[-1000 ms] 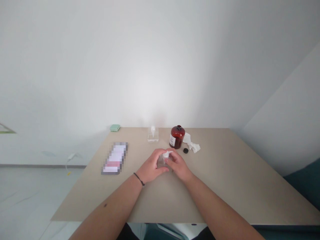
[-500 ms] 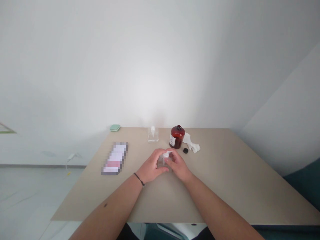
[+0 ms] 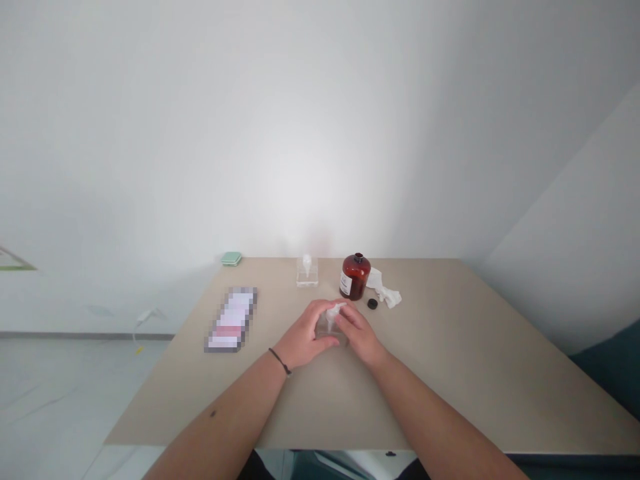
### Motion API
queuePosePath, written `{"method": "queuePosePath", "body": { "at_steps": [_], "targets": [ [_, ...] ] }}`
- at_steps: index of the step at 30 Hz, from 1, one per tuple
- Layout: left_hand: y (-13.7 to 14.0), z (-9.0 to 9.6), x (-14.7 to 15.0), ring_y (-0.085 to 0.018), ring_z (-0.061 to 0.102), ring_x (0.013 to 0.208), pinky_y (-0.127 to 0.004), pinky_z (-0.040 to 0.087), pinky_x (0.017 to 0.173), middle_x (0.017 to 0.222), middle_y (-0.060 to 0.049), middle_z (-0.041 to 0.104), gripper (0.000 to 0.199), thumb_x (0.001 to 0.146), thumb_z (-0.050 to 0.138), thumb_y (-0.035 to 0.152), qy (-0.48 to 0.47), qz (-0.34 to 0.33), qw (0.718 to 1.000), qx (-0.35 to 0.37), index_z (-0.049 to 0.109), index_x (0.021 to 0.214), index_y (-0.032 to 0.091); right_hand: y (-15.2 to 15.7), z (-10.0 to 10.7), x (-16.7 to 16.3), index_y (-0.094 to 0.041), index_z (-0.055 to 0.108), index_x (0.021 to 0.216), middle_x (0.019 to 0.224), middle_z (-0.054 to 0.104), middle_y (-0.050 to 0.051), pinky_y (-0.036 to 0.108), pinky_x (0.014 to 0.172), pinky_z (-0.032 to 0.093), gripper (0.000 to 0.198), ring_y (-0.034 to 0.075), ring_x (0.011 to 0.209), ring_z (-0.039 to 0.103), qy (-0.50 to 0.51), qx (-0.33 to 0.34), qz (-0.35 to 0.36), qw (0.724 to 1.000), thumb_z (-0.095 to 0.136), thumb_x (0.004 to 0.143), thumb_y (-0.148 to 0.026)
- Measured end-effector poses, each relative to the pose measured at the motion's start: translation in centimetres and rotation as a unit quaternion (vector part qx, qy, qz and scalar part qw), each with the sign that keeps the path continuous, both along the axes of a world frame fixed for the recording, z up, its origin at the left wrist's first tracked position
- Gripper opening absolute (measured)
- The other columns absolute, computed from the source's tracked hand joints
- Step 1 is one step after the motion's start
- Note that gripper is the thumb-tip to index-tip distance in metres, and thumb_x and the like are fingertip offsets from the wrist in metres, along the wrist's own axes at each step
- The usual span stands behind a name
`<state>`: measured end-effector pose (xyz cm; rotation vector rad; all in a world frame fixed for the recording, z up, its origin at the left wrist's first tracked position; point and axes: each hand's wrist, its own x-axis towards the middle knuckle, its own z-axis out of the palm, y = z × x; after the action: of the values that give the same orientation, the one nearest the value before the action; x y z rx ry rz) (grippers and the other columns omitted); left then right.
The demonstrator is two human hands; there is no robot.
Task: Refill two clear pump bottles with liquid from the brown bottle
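Your left hand (image 3: 303,333) cups the clear bottle (image 3: 324,327) near the middle of the table (image 3: 450,360) — thumb on the near side, fingers curled round the far. Its long axis stands upright, the spout (image 3: 343,305) of its white pump (image 3: 332,313) pointing right. Your right hand (image 3: 361,333) seems to pinch the pump, partly hidden — the amber bottle (image 3: 355,277) stands beyond.

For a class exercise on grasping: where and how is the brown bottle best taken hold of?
Probably best to grip the bottle round its wide body, coming from the left: it stands upright, its narrow neck is open, and the cap and tissue lie to its right.
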<state>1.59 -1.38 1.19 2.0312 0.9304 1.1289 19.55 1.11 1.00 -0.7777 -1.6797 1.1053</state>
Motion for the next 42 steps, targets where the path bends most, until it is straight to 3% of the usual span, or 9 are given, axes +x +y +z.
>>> {"method": "queuePosePath", "body": {
  "at_steps": [4,10,16,23,29,34,42],
  "targets": [
    [-0.1,0.0,0.0,-0.029,0.05,0.129,-0.051,0.039,0.112,0.136,-0.011,0.05,0.067,0.079,0.076,0.02,-0.006,0.002,1.0,-0.002,0.043,0.136,0.027,0.0,-0.3,-0.1,-0.024,0.065,0.106,0.104,0.059,0.005,0.039,0.092,0.047,0.039,0.023,0.1,0.057,0.009,0.0,-0.009,1.0,0.065,0.084,-0.057],
    [-0.1,0.2,0.0,-0.029,0.051,0.128,-0.051,0.039,0.112,0.137,-0.012,0.05,0.065,0.079,0.075,0.02,-0.007,0.004,1.0,-0.003,0.043,0.135,0.026,-0.3,0.8,0.1,-0.022,0.069,0.095,0.103,0.058,0.006,0.038,0.094,0.045,0.035,0.023,0.102,0.055,-0.026,0.024,0.003,0.999,0.053,0.093,-0.053],
    [-0.1,0.2,0.1,-0.028,0.051,0.128,-0.049,0.04,0.111,0.135,-0.011,0.051,0.064,0.078,0.076,0.021,-0.002,0.007,1.0,-0.001,0.043,0.134,0.026,0.0,-0.1,-0.2,-0.024,0.064,0.106,0.1,0.059,0.004,0.037,0.089,0.047,0.041,0.022,0.095,0.057,0.015,-0.007,-0.008,1.0,0.068,0.082,-0.056],
    [-0.2,0.2,0.0,-0.028,0.051,0.128,-0.05,0.04,0.112,0.136,-0.011,0.05,0.065,0.079,0.076,0.021,-0.003,0.007,1.0,0.003,0.042,0.135,0.026,-0.5,1.1,0.1,-0.022,0.069,0.093,0.097,0.056,0.005,0.037,0.09,0.046,0.036,0.023,0.097,0.055,-0.026,0.011,0.002,1.0,0.055,0.092,-0.055],
    [-0.1,0.1,0.0,-0.028,0.052,0.126,-0.05,0.041,0.111,0.134,-0.011,0.051,0.064,0.079,0.076,0.021,-0.006,0.0,1.0,0.011,0.043,0.135,0.027,-0.3,0.6,-0.2,-0.024,0.061,0.101,0.096,0.06,0.003,0.037,0.085,0.047,0.038,0.022,0.092,0.058,0.023,-0.031,0.0,0.999,0.069,0.081,-0.055],
    [-0.2,0.3,-0.1,-0.028,0.051,0.127,-0.049,0.041,0.111,0.136,-0.01,0.051,0.064,0.08,0.075,0.023,0.002,0.003,1.0,0.011,0.042,0.135,0.028,-0.3,1.0,0.3,-0.022,0.066,0.092,0.095,0.06,0.005,0.039,0.089,0.046,0.034,0.023,0.095,0.057,-0.019,0.011,-0.012,1.0,0.058,0.09,-0.055],
    [-0.2,0.4,0.0,-0.028,0.052,0.126,-0.049,0.042,0.11,0.134,-0.01,0.052,0.065,0.079,0.076,0.022,-0.003,0.0,1.0,0.011,0.043,0.136,0.028,-0.5,0.8,-0.2,-0.023,0.058,0.093,0.092,0.062,0.002,0.035,0.081,0.048,0.035,0.02,0.086,0.06,0.043,-0.073,0.003,0.996,0.072,0.079,-0.051]
  ]
}}
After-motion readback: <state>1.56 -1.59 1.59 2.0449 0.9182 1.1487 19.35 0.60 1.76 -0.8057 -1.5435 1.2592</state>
